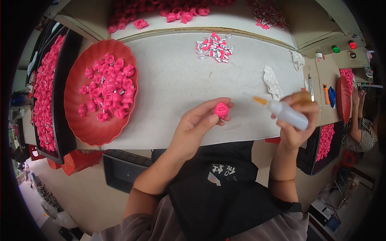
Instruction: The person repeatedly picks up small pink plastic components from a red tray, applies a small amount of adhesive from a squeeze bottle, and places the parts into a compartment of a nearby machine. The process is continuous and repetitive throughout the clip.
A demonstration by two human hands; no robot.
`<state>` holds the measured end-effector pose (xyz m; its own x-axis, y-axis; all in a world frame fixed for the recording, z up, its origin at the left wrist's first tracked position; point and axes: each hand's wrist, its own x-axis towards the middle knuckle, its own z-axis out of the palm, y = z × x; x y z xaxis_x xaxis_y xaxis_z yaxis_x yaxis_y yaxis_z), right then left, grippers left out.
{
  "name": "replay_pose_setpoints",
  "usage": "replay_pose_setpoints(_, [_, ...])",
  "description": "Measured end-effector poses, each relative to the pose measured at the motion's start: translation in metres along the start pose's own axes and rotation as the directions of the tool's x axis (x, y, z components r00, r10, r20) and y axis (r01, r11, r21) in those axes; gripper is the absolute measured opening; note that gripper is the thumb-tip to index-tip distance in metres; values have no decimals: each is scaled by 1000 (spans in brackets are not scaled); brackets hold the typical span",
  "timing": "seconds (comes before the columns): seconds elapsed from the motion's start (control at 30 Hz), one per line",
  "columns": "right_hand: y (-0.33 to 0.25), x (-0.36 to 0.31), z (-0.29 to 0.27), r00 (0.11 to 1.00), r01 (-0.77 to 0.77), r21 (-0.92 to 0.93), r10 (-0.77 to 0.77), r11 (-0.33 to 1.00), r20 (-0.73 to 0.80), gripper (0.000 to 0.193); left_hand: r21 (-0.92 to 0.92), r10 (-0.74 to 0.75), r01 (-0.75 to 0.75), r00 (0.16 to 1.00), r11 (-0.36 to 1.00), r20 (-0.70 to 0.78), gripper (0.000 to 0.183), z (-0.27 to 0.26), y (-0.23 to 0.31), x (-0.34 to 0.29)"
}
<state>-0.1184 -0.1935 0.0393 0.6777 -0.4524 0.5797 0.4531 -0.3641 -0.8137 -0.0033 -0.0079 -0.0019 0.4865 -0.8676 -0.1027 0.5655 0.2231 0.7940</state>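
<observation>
My left hand (197,124) pinches a small pink plastic part (221,109) between thumb and fingers, just above the front edge of the white table (173,80). My right hand (295,120) grips a small white squeeze bottle (286,114) whose orange nozzle (259,100) points left toward the pink part, a short gap away. A red oval tray (76,120) at the left holds several of the same pink parts. A little heap of small pink and white pieces (215,47) lies at the far middle of the table.
Crumpled white cloths (272,82) lie right of centre. More pink parts (161,12) are piled on the shelf behind and in a black bin (44,92) at far left. At the right edge another person's arm (356,120) rests by a second red tray (343,98). Red and green buttons (343,47) sit top right.
</observation>
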Motion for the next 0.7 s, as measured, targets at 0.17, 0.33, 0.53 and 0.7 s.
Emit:
replay_pose_setpoints(0.17, [38, 56, 0, 855, -481, -125, 496, 868, 151, 25, -80, -27, 20, 996, 997, -88, 37, -10, 6, 0])
replay_pose_setpoints(0.33, [98, 78, 16, 888, -178, -717, 423, 674, 177, 21, -8, 28, -30, 991, 1000, -130, 31, -10, 6, -2])
replay_pose_setpoints(0.53, [107, 79, 35, 921, 7, -799, 308, 601, 240, 18, 55, 69, -62, 989, 997, -134, 31, -13, 7, -3])
replay_pose_setpoints(0.7, [80, 74, 35, 921, -85, -627, 301, 774, 247, 15, 101, 130, -115, 980, 988, -151, 30, -8, 8, -4])
